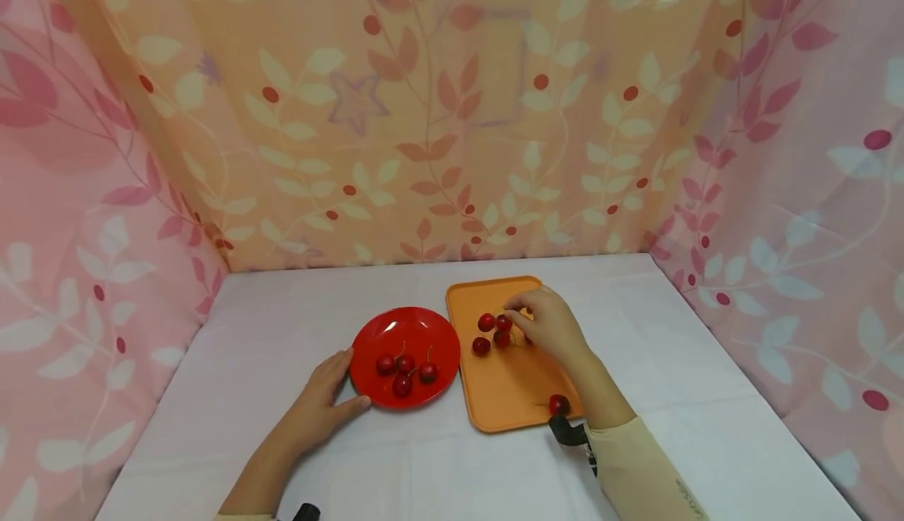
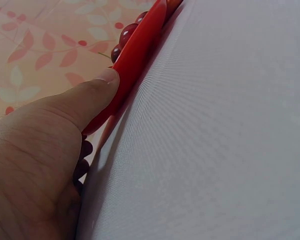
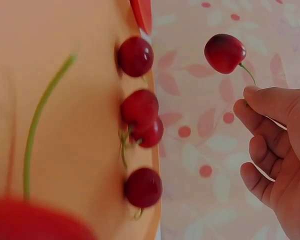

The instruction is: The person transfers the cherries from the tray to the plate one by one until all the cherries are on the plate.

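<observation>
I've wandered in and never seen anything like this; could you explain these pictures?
No machine here: just a person's left hand and right hand. The wide picture comes from a camera on the head, the other two from one on each wrist. On the white surface sit a red plate with four cherries and, beside it, an orange tray with more cherries. The left hand touches the plate's rim; the right pinches another cherry by its stem, above the tray.
</observation>
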Available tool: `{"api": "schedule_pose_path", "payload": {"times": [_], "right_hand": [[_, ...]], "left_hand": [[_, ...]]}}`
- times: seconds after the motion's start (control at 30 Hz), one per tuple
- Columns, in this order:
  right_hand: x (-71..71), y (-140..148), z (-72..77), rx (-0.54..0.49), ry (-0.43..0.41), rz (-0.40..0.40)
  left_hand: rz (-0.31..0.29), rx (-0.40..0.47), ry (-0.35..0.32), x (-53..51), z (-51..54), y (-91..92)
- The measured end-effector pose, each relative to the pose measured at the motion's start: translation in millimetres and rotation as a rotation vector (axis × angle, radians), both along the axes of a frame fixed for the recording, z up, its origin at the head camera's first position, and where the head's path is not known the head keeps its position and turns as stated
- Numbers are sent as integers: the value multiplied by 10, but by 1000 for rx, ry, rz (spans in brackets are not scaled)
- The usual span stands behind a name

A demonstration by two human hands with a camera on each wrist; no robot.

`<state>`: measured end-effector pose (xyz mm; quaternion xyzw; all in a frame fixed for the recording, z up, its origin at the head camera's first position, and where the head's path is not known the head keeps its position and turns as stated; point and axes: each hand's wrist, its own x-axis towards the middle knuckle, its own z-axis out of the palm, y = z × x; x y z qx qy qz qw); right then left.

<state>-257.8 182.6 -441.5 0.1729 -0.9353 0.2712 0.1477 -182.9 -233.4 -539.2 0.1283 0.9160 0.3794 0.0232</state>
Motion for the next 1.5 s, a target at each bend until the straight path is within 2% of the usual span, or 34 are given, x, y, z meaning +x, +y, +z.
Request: {"api": "schedule_pose_path", "payload": {"times": [0.13, 0.4, 0.6, 0.9, 1.1, 1.3, 1.5], "right_hand": [[-14, -140, 9, 12, -29, 15], [-46, -435, 70, 92, -7, 67], [-69, -612, 59, 123, -59, 99], [-157, -807, 54, 94, -170, 142], [-238, -859, -5, 81, -245, 177], [-280, -923, -91, 18, -336, 221], [-281, -986, -181, 45, -360, 253]], "left_hand": [[-3, -4, 0, 19, -1, -2], [-1, -9, 8, 8, -14, -1], [-7, 0, -9, 11, -25, 14], [1, -10, 7, -5, 2, 8], [6, -19, -6, 0, -1, 1], [4, -23, -11, 6, 2, -6], [-1, -16, -4, 0, -6, -3]]}}
